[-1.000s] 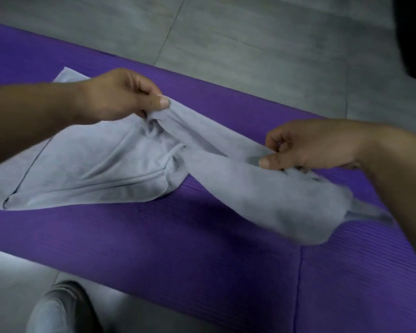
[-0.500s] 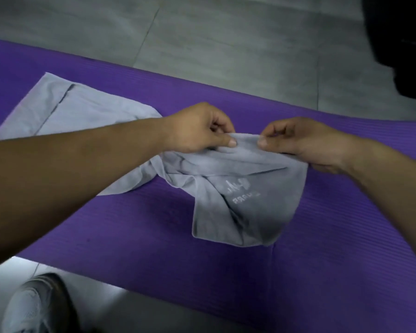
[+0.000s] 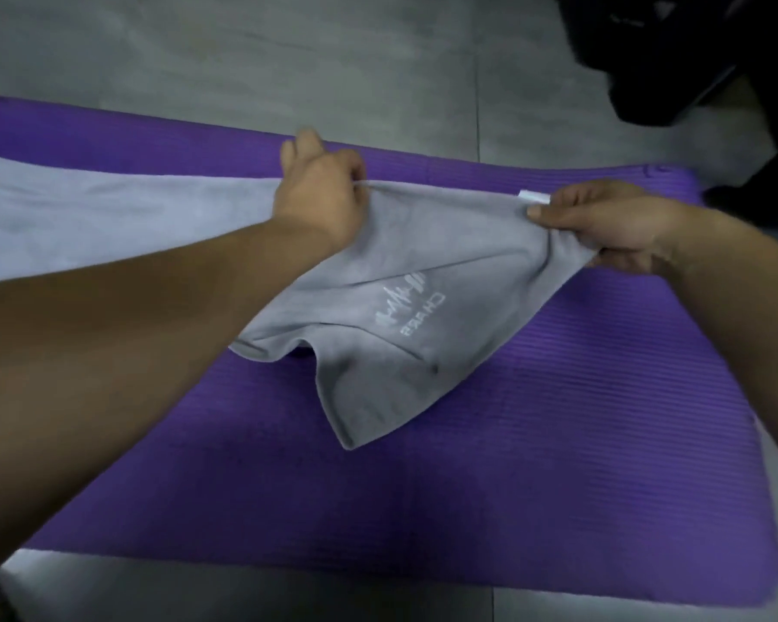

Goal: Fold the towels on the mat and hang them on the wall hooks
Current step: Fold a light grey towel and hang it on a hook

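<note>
A grey tiled floor [image 3: 288,60] carries a purple ribbed mat [image 3: 513,487]. On the mat lies a grey towel [image 3: 445,244], flat at the left and lifted at the right, one corner drooping. Its white logo [image 3: 412,312] is seen upside down, reading "CHAR", the rest unclear. The left hand [image 3: 320,195] and right hand [image 3: 602,226], arms outstretched, each pinch the top edge, the right beside a white tag [image 3: 534,197].
</note>
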